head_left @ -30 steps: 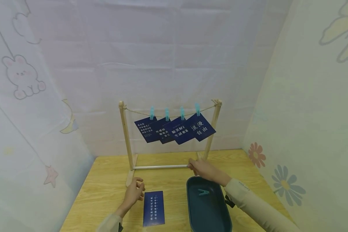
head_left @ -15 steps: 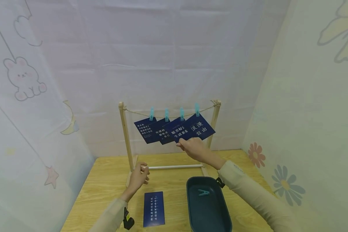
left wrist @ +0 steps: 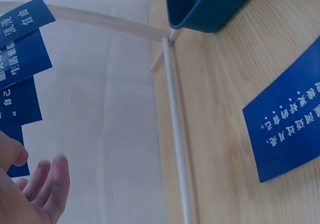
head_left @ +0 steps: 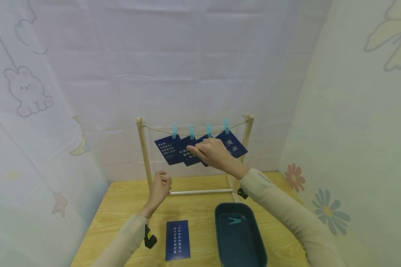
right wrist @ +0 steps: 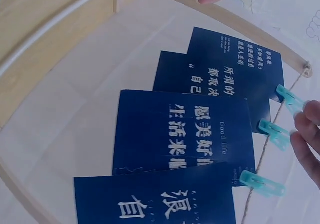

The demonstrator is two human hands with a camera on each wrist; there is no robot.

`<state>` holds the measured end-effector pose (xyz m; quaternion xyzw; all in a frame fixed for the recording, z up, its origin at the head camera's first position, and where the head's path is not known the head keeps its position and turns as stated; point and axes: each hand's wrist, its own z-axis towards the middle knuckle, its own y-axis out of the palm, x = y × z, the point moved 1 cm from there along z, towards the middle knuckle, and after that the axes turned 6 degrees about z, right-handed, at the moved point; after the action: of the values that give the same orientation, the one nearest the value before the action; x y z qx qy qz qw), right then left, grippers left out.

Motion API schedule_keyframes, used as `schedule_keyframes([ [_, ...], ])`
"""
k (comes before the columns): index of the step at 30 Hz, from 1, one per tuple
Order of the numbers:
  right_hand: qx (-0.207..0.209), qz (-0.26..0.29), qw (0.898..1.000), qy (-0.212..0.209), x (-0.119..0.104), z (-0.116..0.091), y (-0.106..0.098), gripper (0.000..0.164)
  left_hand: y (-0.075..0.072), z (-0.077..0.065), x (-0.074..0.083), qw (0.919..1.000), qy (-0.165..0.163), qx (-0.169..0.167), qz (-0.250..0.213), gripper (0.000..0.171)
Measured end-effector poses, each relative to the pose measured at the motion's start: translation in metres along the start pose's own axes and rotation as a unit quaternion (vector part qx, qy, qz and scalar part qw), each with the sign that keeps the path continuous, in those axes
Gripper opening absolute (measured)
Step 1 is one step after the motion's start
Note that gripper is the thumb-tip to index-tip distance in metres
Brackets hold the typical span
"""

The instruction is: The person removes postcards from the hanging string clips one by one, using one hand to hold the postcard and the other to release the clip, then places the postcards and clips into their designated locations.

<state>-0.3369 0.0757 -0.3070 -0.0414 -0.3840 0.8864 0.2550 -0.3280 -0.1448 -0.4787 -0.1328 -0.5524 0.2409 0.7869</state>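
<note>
Right hand (head_left: 210, 152) raised before four hanging blue cards (head_left: 165, 148), largely covering the third from the left; grip slack, with a narrow gap between two fingertips in the right wrist view. Fingertips close to the leftmost teal clothespin (head_left: 174, 130); contact impossible to tell. Left hand (head_left: 159, 188) lower, near the left post (head_left: 143, 150); grip loosely curled and holding nothing, apart from the white crossbar (head_left: 200, 191) in the left wrist view. Cards tilted, each overlapped by its right-hand neighbour, all pinned to the twine (head_left: 158, 129). Open room between lower card edges and crossbar. On the table (head_left: 117, 211), a flat blue card (head_left: 169, 243), its right edge separated by a gap from the dark tray (head_left: 217, 230); inside the tray, a single loose clip (head_left: 234, 221), near the far rim.
</note>
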Motion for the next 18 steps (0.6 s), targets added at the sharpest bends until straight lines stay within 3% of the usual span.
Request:
schedule_keyframes([
  [5, 0.028, 0.005, 0.999, -0.016, 0.005, 0.021, 0.004, 0.03, 0.001, 0.006, 0.01, 0.9967, 0.027, 0.04, 0.066, 0.034],
  [11, 0.0, -0.022, 1.0, 0.002, 0.01, 0.042, 0.014, 0.025, -0.002, 0.014, 0.013, 0.9955, 0.031, 0.076, 0.047, 0.034],
  [18, -0.012, -0.018, 0.999, 0.039, 0.016, 0.058, 0.025, 0.031, -0.004, 0.021, 0.019, 0.9969, 0.006, 0.059, 0.052, 0.044],
])
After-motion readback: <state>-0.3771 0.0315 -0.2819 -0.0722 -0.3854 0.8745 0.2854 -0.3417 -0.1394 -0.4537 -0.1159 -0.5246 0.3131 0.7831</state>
